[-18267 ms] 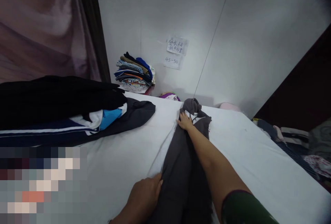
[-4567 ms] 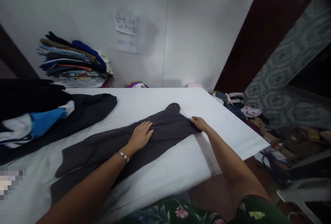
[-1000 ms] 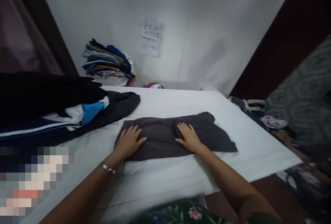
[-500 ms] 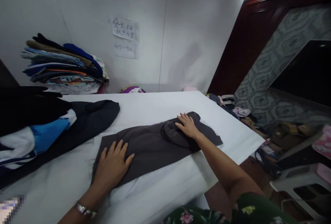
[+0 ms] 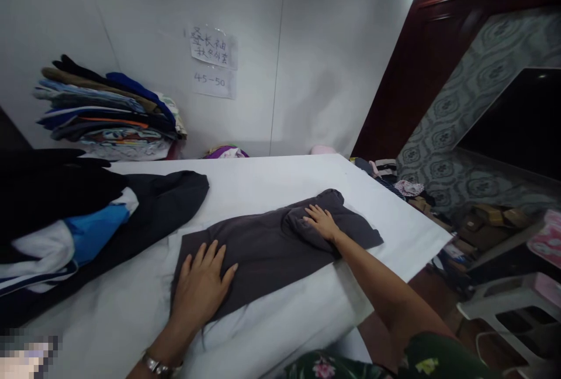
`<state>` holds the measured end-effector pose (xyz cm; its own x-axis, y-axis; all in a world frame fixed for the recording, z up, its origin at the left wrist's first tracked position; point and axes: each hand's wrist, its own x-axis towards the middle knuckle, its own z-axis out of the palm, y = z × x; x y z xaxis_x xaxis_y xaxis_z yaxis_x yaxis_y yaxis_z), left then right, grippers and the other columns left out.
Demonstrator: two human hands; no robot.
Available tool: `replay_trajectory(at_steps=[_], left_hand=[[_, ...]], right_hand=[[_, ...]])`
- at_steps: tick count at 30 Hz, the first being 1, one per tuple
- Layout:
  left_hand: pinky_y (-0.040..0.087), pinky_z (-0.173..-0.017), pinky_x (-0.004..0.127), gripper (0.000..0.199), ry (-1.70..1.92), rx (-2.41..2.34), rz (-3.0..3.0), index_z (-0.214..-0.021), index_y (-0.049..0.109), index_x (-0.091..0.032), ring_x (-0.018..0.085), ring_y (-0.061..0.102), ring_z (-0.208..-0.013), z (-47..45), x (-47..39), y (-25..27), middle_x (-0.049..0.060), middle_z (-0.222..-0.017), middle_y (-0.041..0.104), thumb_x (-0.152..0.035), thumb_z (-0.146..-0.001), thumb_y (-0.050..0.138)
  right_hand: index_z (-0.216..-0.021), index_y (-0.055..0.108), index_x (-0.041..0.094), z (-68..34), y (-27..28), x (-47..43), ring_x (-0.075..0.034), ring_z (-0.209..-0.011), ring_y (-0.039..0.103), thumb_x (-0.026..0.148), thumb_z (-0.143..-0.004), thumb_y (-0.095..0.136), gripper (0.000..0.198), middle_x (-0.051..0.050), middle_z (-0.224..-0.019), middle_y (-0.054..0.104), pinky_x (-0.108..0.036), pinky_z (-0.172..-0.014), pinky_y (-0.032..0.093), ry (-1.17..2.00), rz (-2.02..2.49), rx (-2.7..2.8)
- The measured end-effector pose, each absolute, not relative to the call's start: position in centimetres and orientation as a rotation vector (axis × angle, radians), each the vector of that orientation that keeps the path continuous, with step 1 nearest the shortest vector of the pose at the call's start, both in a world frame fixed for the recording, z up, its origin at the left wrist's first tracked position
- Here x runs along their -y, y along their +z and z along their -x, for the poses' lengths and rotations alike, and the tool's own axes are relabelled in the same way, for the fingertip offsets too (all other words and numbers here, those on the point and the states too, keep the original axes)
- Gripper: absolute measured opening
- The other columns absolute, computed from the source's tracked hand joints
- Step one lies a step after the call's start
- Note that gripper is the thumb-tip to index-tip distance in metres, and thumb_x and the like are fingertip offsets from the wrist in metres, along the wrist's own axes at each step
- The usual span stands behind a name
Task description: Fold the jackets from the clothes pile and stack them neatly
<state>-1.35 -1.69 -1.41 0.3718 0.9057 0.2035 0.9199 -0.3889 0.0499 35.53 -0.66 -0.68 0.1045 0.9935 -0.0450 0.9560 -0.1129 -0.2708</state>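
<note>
A dark grey garment (image 5: 258,250), folded into a long shape, lies on the white-covered table (image 5: 272,177). My left hand (image 5: 205,280) rests on its left end, palm down with the fingers spread. Near the garment's right end, by its bunched hood-like part (image 5: 298,224), my right hand (image 5: 322,221) lies flat with fingers outstretched. Neither hand grips anything. The underside of the garment is hidden.
At the left lies a heap of clothes with a blue and white piece (image 5: 94,230) and dark garments (image 5: 175,198). A tall stack of folded clothes (image 5: 109,110) stands behind it. Handwritten papers (image 5: 213,52) hang on the wall. A white stool (image 5: 504,309) stands at right.
The hood-like part looks flatter under my right hand. My left hand and the garment appear slightly further right in view.
</note>
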Motion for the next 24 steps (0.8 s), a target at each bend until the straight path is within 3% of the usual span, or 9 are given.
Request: replay_trajectory(at_steps=[5,10,14,19,22,24], left_hand=[[0.022,-0.111,0.050,0.058,-0.344,1.729,2.563,-0.132,0.054,-0.014,0.031,0.033,-0.137,1.2,1.7,-1.3,0.011,-0.143,0.046,-0.047,-0.086,0.040],[0.025,-0.112,0.046,0.056,-0.597,1.865,2.616,-0.130,0.053,-0.015,0.027,0.033,-0.137,2.5,1.0,-0.6,0.011,-0.145,0.043,-0.047,-0.087,0.037],[0.030,-0.111,0.044,0.060,-0.808,2.213,2.307,-0.129,0.052,-0.012,0.029,0.035,-0.136,5.3,1.1,0.4,0.016,-0.146,0.041,-0.050,-0.086,0.036],[0.042,-0.098,0.045,0.067,-0.830,2.735,2.106,-0.131,0.050,-0.009,0.034,0.054,-0.119,7.3,2.4,1.1,0.019,-0.131,0.056,-0.056,-0.083,0.042],[0.045,-0.094,0.042,0.073,-0.993,2.899,1.992,-0.134,0.046,-0.008,0.033,0.057,-0.116,7.4,2.5,1.6,0.020,-0.126,0.060,-0.058,-0.081,0.045],[0.048,-0.089,0.040,0.072,-1.166,2.960,1.922,-0.129,0.052,-0.007,0.032,0.060,-0.111,7.5,2.4,2.1,0.020,-0.122,0.063,-0.058,-0.079,0.049]], right_hand=[[-0.143,0.035,0.029,-34.6,1.7,1.4,-0.022,-0.144,0.017,0.057,-0.095,0.024,0.057,-0.004,-0.153,0.030,-0.054,-0.114,0.010,0.416,2.021,1.869],[-0.143,0.036,0.029,-30.9,1.6,2.7,-0.025,-0.143,0.020,0.058,-0.091,0.036,0.059,-0.005,-0.152,0.031,-0.054,-0.113,0.014,0.268,1.831,2.183],[-0.142,0.039,0.027,-29.3,-0.1,3.5,-0.027,-0.140,0.025,0.055,-0.091,0.041,0.058,-0.007,-0.150,0.035,-0.053,-0.112,0.017,0.058,1.841,2.282],[-0.141,0.040,0.026,-29.6,-0.8,3.5,-0.028,-0.139,0.028,0.053,-0.092,0.040,0.056,-0.007,-0.149,0.038,-0.053,-0.110,0.020,-0.017,1.807,2.283],[-0.141,0.041,0.026,-29.7,-0.9,3.5,-0.029,-0.137,0.030,0.052,-0.092,0.039,0.056,-0.008,-0.148,0.039,-0.054,-0.109,0.021,-0.045,1.771,2.279],[-0.140,0.041,0.025,-29.7,-0.9,3.6,-0.029,-0.137,0.030,0.053,-0.092,0.040,0.056,-0.009,-0.148,0.039,-0.054,-0.109,0.021,-0.061,1.757,2.273]])
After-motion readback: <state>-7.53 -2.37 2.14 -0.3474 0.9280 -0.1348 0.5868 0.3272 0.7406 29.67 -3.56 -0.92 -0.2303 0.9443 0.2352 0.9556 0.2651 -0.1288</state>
